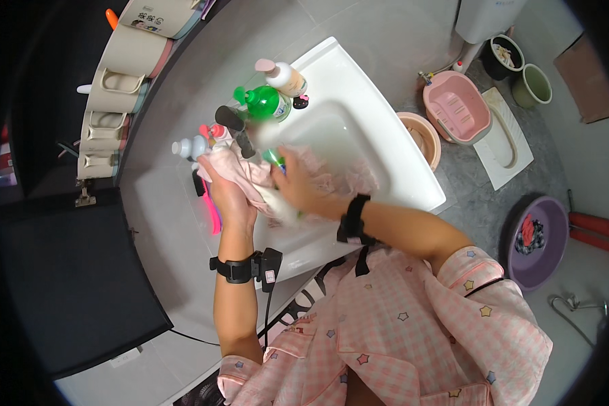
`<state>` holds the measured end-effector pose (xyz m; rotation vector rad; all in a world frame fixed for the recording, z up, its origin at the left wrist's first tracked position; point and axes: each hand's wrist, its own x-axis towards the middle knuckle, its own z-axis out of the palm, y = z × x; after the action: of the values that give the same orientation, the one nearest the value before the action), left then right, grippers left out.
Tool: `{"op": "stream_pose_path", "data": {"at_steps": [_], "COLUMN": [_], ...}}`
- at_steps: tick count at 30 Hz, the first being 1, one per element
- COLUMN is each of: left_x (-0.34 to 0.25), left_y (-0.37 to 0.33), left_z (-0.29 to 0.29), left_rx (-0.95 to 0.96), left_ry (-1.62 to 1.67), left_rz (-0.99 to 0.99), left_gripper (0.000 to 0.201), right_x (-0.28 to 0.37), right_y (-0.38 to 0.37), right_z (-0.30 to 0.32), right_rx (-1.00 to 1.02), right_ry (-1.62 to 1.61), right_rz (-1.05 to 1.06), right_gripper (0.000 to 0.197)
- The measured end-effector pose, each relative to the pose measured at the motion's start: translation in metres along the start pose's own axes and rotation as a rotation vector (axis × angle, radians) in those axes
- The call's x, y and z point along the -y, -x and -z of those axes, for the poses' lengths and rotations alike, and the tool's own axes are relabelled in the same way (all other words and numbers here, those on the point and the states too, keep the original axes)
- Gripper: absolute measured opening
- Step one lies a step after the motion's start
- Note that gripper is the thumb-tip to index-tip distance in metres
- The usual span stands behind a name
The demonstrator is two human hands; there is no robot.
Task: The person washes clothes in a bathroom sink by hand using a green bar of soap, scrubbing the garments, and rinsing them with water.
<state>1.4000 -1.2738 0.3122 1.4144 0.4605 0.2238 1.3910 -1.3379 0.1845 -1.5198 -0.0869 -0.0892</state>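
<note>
Over the white sink [386,101], my left hand [229,196] is closed on a wet pale pink and white garment [240,172] and holds it up beneath the dark faucet [240,128]. My right hand [301,189], slightly blurred, is closed round a small green object [274,158] against the garment's right side. Blur and the fingers hide what kind of object it is. More pink cloth [358,177] lies in cloudy water in the basin.
A white pump bottle [287,78], a green pump bottle [267,103] and a pale bottle [189,147] stand round the faucet. Left is a pink-handled brush [214,210]. On the floor at right are a pink basin [457,101] and a purple tub [555,237] with clothes.
</note>
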Motion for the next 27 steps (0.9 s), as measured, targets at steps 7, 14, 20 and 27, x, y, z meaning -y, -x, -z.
{"op": "stream_pose_path", "data": {"at_steps": [7, 14, 20, 27], "left_x": [-0.011, -0.008, 0.035, 0.044], "left_y": [-0.011, 0.019, 0.015, 0.026], "left_z": [0.029, 0.005, 0.041, 0.058], "left_rx": [0.002, 0.054, 0.068, 0.308], "left_ry": [0.166, 0.191, -0.111, 0.223], "left_rz": [-0.002, 0.116, 0.231, 0.500], "left_gripper": [0.060, 0.059, 0.047, 0.040], "right_x": [0.015, -0.005, 0.015, 0.031], "right_y": [0.013, 0.009, 0.021, 0.027], "right_z": [0.041, 0.007, -0.006, -0.009], "right_rx": [0.052, 0.140, 0.212, 0.224], "right_ry": [-0.064, -1.127, -0.678, -0.518], "right_rz": [-0.873, -0.832, -0.123, -0.362], "right_gripper": [0.052, 0.045, 0.036, 0.051]}}
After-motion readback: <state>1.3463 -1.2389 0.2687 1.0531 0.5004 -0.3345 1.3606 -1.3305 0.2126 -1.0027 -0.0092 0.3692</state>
